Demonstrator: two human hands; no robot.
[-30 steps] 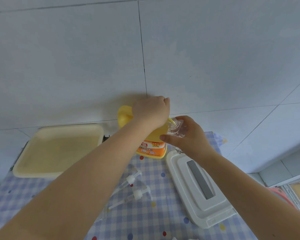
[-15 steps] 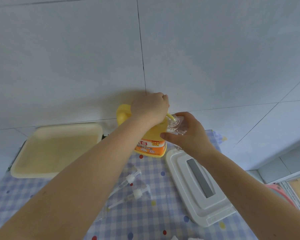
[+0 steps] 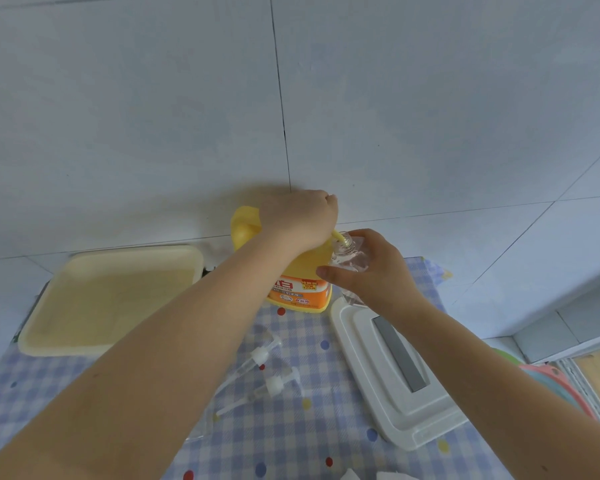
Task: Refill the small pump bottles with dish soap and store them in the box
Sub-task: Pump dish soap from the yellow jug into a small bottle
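A big yellow dish soap bottle with an orange label stands at the back of the checked tablecloth. My left hand presses down on its pump top, hiding the pump head. The yellow spout points into the open neck of a small clear bottle, which my right hand holds tilted beside the big bottle. Two loose white pump heads with clear tubes lie on the cloth in front.
A cream tray-like box sits at the back left against the wall. A white lid with a grey handle strip lies to the right. The checked cloth covers the table; the tiled wall rises right behind.
Both hands and the bottles stay in nearly the same place; my left hand keeps pressing the pump and the small bottle stays at the spout.
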